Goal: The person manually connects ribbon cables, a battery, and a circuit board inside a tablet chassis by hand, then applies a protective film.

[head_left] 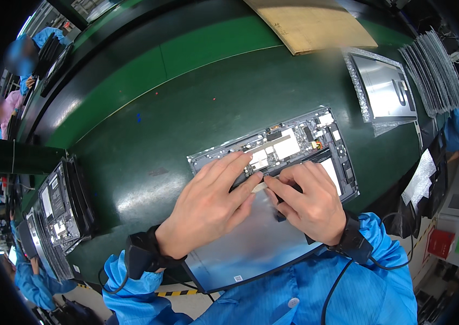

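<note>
An opened tablet chassis [289, 143] with circuit boards and white parts lies on the dark green conveyor belt [186, 114]. A grey display panel [251, 244] leans from its near edge toward me. My left hand [208, 203] rests flat across the chassis's near edge, fingers stretched to the right. My right hand [308, 200] pinches a small pale strip [259, 187] between thumb and forefinger, where both hands' fingertips meet. Both wrists wear black straps with cables over blue sleeves.
A silver panel in bubble wrap [384, 89] and a stack of grey sheets [435, 70] lie at the right. Cardboard [310, 21] sits at the back. More opened devices [61, 208] stand at the left edge. People in blue coats work nearby.
</note>
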`<action>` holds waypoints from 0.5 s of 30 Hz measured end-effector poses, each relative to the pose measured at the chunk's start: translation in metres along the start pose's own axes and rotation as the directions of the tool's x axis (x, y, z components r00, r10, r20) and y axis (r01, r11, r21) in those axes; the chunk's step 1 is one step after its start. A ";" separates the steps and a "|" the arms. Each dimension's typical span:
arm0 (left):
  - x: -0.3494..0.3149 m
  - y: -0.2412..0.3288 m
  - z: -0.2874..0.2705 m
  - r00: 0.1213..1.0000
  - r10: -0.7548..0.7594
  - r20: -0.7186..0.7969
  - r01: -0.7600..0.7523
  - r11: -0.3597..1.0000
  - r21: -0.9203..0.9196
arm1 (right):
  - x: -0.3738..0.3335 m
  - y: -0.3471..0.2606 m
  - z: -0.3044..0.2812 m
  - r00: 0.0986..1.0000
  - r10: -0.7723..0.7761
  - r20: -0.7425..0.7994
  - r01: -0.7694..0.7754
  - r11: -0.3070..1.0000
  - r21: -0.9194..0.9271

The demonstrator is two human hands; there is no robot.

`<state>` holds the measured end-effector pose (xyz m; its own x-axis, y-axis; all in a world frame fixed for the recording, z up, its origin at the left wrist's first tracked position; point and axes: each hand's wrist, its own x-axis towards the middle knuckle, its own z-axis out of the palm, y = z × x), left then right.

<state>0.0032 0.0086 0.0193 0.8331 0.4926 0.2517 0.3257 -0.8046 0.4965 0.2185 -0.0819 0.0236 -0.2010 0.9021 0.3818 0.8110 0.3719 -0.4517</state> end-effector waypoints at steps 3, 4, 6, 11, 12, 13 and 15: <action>0.010 -0.004 -0.003 0.999 -0.021 0.027 0.022 1.000 -0.008 | 0.001 0.002 0.002 0.999 0.001 0.050 0.000 1.000 -0.017; 0.013 -0.003 -0.005 0.998 -0.038 0.045 0.037 0.999 0.038 | 0.002 0.002 0.001 0.998 -0.009 0.056 0.010 1.000 -0.015; 0.014 -0.003 -0.004 0.996 -0.034 0.084 0.031 0.999 0.044 | 0.002 0.002 0.000 0.998 -0.005 0.060 0.007 1.000 -0.024; 0.013 -0.002 -0.011 0.989 -0.012 0.145 0.000 0.996 0.087 | 0.002 0.001 0.000 0.999 -0.027 0.038 0.027 1.000 -0.006; 0.013 0.000 -0.012 0.993 0.001 0.116 -0.014 0.994 0.109 | 0.002 0.002 0.000 0.999 -0.028 0.042 0.028 1.000 0.009; 0.014 0.003 -0.012 0.996 0.023 0.086 -0.034 0.991 0.130 | 0.000 0.004 0.000 0.999 -0.026 0.043 0.026 1.000 0.016; 0.002 0.017 -0.016 0.998 0.020 0.056 -0.026 0.993 0.112 | -0.002 0.010 0.001 0.999 -0.022 0.039 0.021 1.000 0.021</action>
<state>0.0030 0.0009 0.0421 0.8631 0.4569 0.2149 0.3517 -0.8494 0.3935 0.2265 -0.0797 0.0181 -0.2398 0.9017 0.3597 0.7947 0.3952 -0.4607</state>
